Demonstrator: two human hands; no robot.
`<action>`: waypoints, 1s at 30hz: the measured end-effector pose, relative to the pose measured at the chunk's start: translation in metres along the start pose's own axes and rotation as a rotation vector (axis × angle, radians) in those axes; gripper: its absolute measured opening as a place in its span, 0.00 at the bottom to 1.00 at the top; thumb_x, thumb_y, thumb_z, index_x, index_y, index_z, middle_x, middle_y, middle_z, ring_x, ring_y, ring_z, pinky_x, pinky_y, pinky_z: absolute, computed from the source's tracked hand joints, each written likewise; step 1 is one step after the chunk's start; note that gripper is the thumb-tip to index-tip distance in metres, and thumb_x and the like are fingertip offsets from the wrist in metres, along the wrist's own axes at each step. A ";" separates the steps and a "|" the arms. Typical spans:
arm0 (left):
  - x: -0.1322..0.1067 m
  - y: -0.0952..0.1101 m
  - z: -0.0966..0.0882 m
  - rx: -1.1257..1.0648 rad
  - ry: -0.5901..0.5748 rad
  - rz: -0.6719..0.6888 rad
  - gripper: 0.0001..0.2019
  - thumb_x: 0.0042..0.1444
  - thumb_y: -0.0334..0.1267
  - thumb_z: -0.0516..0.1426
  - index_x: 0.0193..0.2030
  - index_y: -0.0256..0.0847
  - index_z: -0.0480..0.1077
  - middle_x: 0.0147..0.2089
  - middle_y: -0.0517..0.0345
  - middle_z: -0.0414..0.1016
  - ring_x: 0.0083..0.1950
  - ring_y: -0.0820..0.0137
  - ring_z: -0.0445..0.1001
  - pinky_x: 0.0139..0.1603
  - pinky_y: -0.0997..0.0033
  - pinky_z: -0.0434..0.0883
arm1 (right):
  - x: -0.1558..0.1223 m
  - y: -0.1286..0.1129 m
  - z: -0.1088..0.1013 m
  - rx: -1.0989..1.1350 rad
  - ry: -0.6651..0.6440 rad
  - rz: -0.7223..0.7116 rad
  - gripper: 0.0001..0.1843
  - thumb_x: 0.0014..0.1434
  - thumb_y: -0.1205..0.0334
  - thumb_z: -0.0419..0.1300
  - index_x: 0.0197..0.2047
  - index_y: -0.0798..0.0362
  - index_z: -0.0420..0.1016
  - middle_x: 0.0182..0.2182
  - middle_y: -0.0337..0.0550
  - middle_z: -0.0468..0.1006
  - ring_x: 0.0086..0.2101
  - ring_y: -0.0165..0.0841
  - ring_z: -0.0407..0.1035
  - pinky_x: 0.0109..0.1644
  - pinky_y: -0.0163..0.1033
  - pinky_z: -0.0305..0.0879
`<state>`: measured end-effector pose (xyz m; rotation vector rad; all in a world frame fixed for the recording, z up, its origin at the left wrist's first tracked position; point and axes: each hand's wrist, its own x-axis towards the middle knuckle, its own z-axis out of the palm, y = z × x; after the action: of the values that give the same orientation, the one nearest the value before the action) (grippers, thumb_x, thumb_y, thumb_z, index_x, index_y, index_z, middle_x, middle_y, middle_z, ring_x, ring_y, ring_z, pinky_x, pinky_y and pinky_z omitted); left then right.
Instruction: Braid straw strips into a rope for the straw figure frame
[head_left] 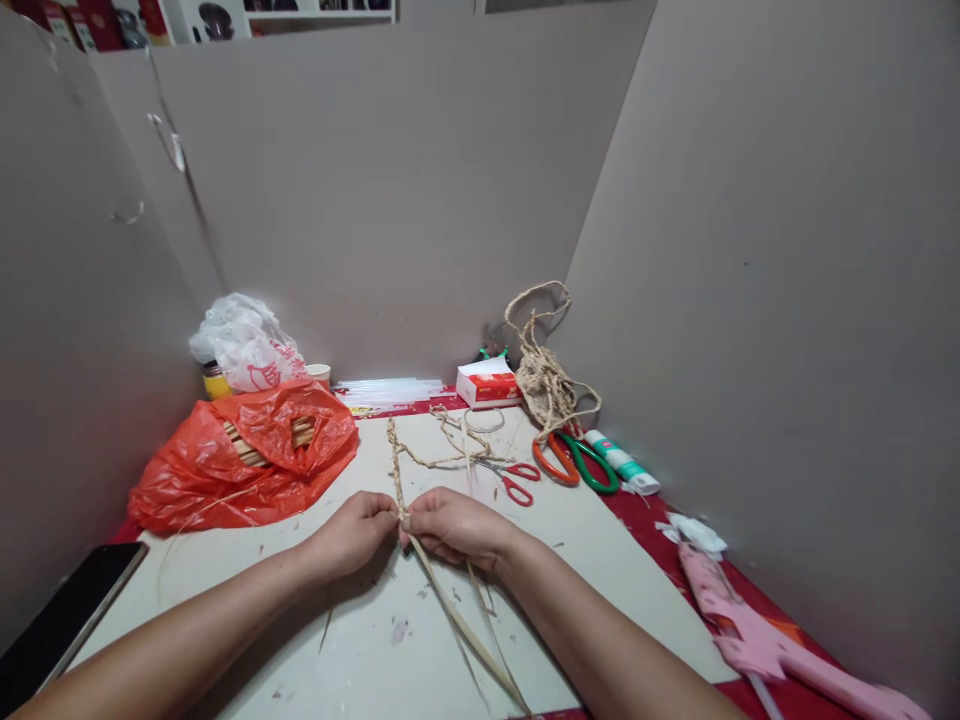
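Observation:
Between my two hands is a straw braid (397,468), pale tan, running away from me over the white board. My left hand (360,530) pinches it from the left, thumb and finger pressed together. From the right, my right hand (450,525) grips the same spot, fingers curled. Loose flat straw strands (457,620) trail from the pinch toward the near edge. Past the hands, the finished length of braid bends right across the board, close to red-handled scissors (519,483). What the fingertips cover is hidden.
A red plastic bag (247,455) with straw bundles lies left, a phone (67,620) nearer me. At the back right are a coiled braid heap (551,385), a small red-and-white box (487,384) and large orange-and-green handles (592,465). A pink glue gun (757,635) lies right. Grey partitions enclose the table.

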<state>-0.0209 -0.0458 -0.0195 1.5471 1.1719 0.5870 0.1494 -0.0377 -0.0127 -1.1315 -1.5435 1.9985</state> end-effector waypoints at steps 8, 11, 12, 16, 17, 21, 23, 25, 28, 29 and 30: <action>-0.001 0.011 -0.002 -0.095 -0.103 -0.161 0.11 0.49 0.42 0.51 0.24 0.37 0.66 0.17 0.69 0.54 0.17 0.80 0.46 0.20 0.76 0.45 | -0.001 0.003 0.000 -0.501 0.208 -0.103 0.10 0.50 0.65 0.53 0.26 0.58 0.75 0.16 0.33 0.63 0.20 0.24 0.53 0.23 0.30 0.48; 0.000 0.013 -0.002 -0.192 -0.149 -0.231 0.11 0.49 0.45 0.53 0.26 0.38 0.65 0.14 0.71 0.50 0.15 0.81 0.43 0.17 0.74 0.40 | -0.004 0.001 0.001 -0.603 0.224 -0.093 0.11 0.52 0.62 0.52 0.25 0.57 0.73 0.18 0.35 0.64 0.22 0.25 0.54 0.24 0.31 0.48; 0.001 0.013 -0.002 -0.209 -0.160 -0.241 0.11 0.49 0.45 0.53 0.26 0.38 0.65 0.14 0.71 0.50 0.14 0.81 0.42 0.17 0.74 0.39 | -0.005 0.001 0.002 -0.634 0.232 -0.096 0.12 0.53 0.61 0.52 0.25 0.57 0.73 0.18 0.36 0.64 0.22 0.25 0.54 0.24 0.31 0.48; 0.002 0.013 0.000 -0.191 -0.144 -0.237 0.10 0.48 0.41 0.52 0.24 0.37 0.66 0.12 0.70 0.51 0.14 0.81 0.43 0.17 0.74 0.40 | -0.008 0.002 0.008 -0.783 0.290 -0.129 0.13 0.55 0.62 0.51 0.24 0.56 0.70 0.20 0.38 0.66 0.23 0.26 0.55 0.25 0.32 0.46; 0.002 0.013 0.000 -0.179 -0.128 -0.233 0.10 0.48 0.40 0.52 0.24 0.36 0.67 0.12 0.70 0.51 0.14 0.81 0.43 0.17 0.74 0.41 | -0.009 0.002 0.009 -0.824 0.302 -0.129 0.13 0.55 0.62 0.50 0.24 0.56 0.70 0.20 0.38 0.67 0.23 0.26 0.56 0.25 0.32 0.45; 0.002 0.008 0.004 -0.142 -0.060 -0.190 0.09 0.47 0.38 0.51 0.22 0.36 0.67 0.13 0.69 0.54 0.16 0.81 0.46 0.19 0.76 0.44 | -0.013 -0.007 0.012 -0.948 0.303 -0.079 0.12 0.54 0.64 0.49 0.25 0.56 0.70 0.21 0.39 0.69 0.23 0.26 0.56 0.25 0.32 0.45; 0.003 0.004 0.006 -0.131 -0.049 -0.161 0.09 0.46 0.38 0.51 0.22 0.36 0.67 0.14 0.68 0.55 0.17 0.81 0.47 0.20 0.76 0.45 | -0.017 -0.018 0.011 -1.014 0.307 -0.029 0.12 0.54 0.63 0.50 0.25 0.56 0.71 0.21 0.40 0.69 0.23 0.26 0.56 0.25 0.33 0.45; 0.005 0.000 0.007 -0.128 -0.051 -0.141 0.10 0.46 0.39 0.51 0.22 0.36 0.67 0.15 0.68 0.56 0.18 0.80 0.48 0.20 0.76 0.46 | -0.020 -0.030 0.010 -1.073 0.321 0.018 0.11 0.52 0.63 0.51 0.24 0.56 0.71 0.22 0.42 0.70 0.23 0.27 0.57 0.26 0.33 0.46; 0.006 -0.005 0.008 -0.128 -0.049 -0.134 0.10 0.45 0.39 0.52 0.23 0.35 0.68 0.15 0.67 0.56 0.18 0.80 0.48 0.21 0.75 0.46 | -0.021 -0.041 0.012 -1.029 0.292 0.077 0.09 0.50 0.66 0.52 0.22 0.57 0.70 0.20 0.41 0.69 0.23 0.26 0.57 0.25 0.32 0.48; 0.007 -0.006 0.009 -0.138 -0.050 -0.129 0.09 0.45 0.39 0.51 0.22 0.35 0.68 0.16 0.67 0.57 0.18 0.80 0.49 0.21 0.76 0.46 | -0.021 -0.040 0.014 -0.961 0.276 0.097 0.09 0.50 0.67 0.51 0.22 0.57 0.70 0.19 0.40 0.68 0.22 0.26 0.57 0.25 0.32 0.48; 0.007 -0.006 0.009 -0.155 -0.060 -0.119 0.09 0.45 0.38 0.51 0.22 0.35 0.68 0.16 0.66 0.59 0.19 0.80 0.50 0.21 0.76 0.47 | -0.020 -0.037 0.018 -0.876 0.266 0.120 0.10 0.51 0.67 0.51 0.23 0.57 0.70 0.18 0.38 0.66 0.21 0.26 0.56 0.24 0.31 0.49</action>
<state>-0.0133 -0.0438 -0.0294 1.3452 1.1374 0.5360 0.1412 -0.0504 0.0298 -1.7345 -2.2972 1.1219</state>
